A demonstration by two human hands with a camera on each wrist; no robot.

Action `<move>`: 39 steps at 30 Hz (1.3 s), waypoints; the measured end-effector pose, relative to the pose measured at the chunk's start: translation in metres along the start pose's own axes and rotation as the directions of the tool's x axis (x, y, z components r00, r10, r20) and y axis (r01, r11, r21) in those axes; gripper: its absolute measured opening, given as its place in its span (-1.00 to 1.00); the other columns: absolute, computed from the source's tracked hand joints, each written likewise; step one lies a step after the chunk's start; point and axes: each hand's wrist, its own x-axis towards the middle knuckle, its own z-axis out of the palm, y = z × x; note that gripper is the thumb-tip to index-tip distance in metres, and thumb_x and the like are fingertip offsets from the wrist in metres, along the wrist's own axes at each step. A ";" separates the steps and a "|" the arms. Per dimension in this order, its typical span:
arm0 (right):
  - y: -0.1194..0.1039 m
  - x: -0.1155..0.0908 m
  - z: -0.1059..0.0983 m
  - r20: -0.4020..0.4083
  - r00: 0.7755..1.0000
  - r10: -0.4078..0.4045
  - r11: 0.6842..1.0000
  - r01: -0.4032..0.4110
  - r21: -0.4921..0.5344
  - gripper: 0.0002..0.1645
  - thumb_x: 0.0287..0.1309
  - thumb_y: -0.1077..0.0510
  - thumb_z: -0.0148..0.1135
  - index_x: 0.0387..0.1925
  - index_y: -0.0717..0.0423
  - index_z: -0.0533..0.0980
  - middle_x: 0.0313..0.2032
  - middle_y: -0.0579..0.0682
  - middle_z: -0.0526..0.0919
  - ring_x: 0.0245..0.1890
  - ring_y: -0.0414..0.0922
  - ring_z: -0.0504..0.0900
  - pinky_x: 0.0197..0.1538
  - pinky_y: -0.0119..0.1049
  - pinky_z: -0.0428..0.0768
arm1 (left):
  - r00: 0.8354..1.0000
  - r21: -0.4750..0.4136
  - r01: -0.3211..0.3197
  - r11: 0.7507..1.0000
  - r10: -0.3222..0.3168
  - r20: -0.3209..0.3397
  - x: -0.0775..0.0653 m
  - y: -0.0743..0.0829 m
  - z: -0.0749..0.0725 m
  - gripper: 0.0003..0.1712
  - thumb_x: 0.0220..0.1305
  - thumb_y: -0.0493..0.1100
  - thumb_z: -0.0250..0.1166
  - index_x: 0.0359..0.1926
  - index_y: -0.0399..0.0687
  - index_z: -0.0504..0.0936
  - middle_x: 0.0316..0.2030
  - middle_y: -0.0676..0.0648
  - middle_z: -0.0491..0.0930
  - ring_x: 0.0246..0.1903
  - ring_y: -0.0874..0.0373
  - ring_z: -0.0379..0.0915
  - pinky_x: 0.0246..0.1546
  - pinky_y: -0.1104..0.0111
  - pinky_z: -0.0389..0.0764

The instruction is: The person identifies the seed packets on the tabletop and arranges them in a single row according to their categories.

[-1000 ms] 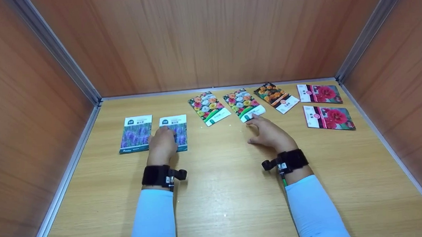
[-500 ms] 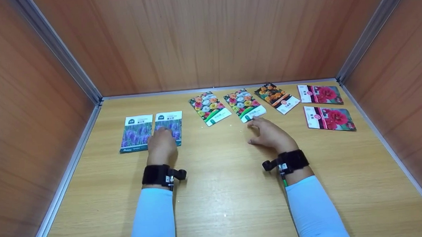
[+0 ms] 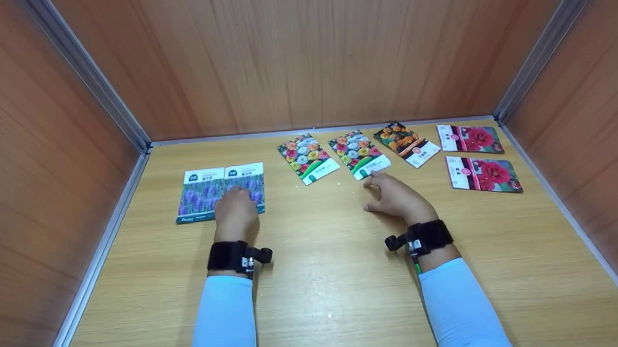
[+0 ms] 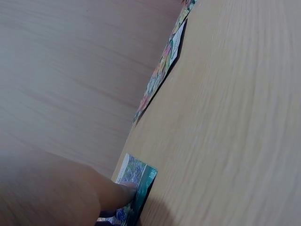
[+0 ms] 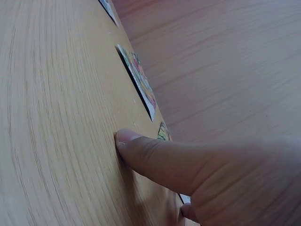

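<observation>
Two seed packets with purple flowers lie side by side at the left of the table in the head view: a left one [image 3: 195, 197] and a right one [image 3: 244, 172]. My left hand [image 3: 236, 213] rests on the right purple packet, fingertips pressing its face; the left wrist view has the thumb [image 4: 123, 194] flat on its printed front. Partly under this hand, the packets' edges meet. My right hand [image 3: 400, 198] rests on the table, relaxed, its fingertips right at the lower edge of a multicoloured-flower packet [image 3: 358, 152]. Its thumb [image 5: 150, 153] lies apart, on bare wood.
Another multicoloured-flower packet [image 3: 306, 157] lies left of that one. To the right are an orange-flower packet [image 3: 405, 143] and two red-flower packets, upper [image 3: 471, 138] and lower [image 3: 485, 174]. Wooden panels [image 3: 315, 60] wall the table at the back and both sides.
The right purple packet has slid left and slightly away under my left hand, closing the gap to its neighbour. My right hand has stayed in place.
</observation>
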 end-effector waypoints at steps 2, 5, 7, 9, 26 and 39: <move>0.000 0.000 0.000 0.004 1.000 0.004 1.000 -0.004 0.002 -0.20 0.47 0.00 0.58 0.60 0.08 0.52 0.82 0.22 0.13 0.83 0.28 0.09 0.84 0.25 0.12 | 1.000 0.013 -0.006 1.000 0.006 -0.006 0.000 0.000 0.001 -0.47 0.79 -0.14 0.11 0.57 -0.29 0.55 0.55 -0.41 0.48 0.53 -0.44 0.44 0.57 -0.35 0.44; 0.000 0.001 0.000 0.005 1.000 0.007 1.000 -0.007 -0.004 -0.20 0.47 -0.01 0.58 0.60 0.08 0.52 0.82 0.22 0.12 0.83 0.27 0.10 0.84 0.24 0.13 | 1.000 0.018 -0.008 1.000 0.008 -0.012 0.000 0.000 0.001 -0.47 0.80 -0.13 0.09 0.57 -0.30 0.54 0.54 -0.41 0.48 0.52 -0.44 0.43 0.58 -0.36 0.44; 0.000 0.001 0.000 0.007 1.000 0.014 1.000 -0.014 -0.002 -0.21 0.47 -0.01 0.57 0.60 0.06 0.52 0.82 0.21 0.12 0.83 0.27 0.09 0.84 0.25 0.12 | 1.000 0.018 -0.008 1.000 0.008 -0.015 -0.001 0.000 0.001 -0.46 0.81 -0.12 0.08 0.58 -0.30 0.53 0.55 -0.41 0.46 0.54 -0.45 0.41 0.60 -0.36 0.41; 0.000 0.001 0.000 0.013 1.000 0.018 1.000 -0.018 0.001 -0.21 0.48 -0.01 0.57 0.60 0.04 0.51 0.82 0.21 0.12 0.84 0.28 0.08 0.84 0.25 0.11 | 1.000 0.011 -0.007 1.000 0.007 -0.015 -0.001 0.000 0.001 -0.46 0.82 -0.12 0.07 0.59 -0.31 0.52 0.58 -0.42 0.43 0.57 -0.45 0.36 0.65 -0.37 0.32; 0.001 -0.001 -0.001 0.000 1.000 0.008 1.000 -0.008 -0.005 -0.21 0.46 -0.02 0.58 0.59 0.05 0.54 0.83 0.19 0.11 0.83 0.28 0.10 0.83 0.25 0.15 | 1.000 -0.024 0.005 1.000 -0.005 0.002 0.003 -0.001 0.000 -0.41 0.82 -0.02 0.12 0.62 -0.25 0.50 0.68 -0.41 0.32 0.71 -0.43 0.14 0.74 -0.46 0.01; 0.001 -0.001 0.000 0.000 1.000 0.014 1.000 -0.014 0.019 -0.20 0.44 0.00 0.59 0.59 0.04 0.52 0.84 0.19 0.07 0.84 0.28 0.06 0.84 0.26 0.10 | 0.997 -0.096 -0.059 0.994 0.055 -0.046 0.003 0.018 0.000 -0.35 0.72 -0.01 0.26 0.63 -0.24 0.50 0.70 -0.43 0.29 0.70 -0.43 0.19 0.78 -0.30 0.12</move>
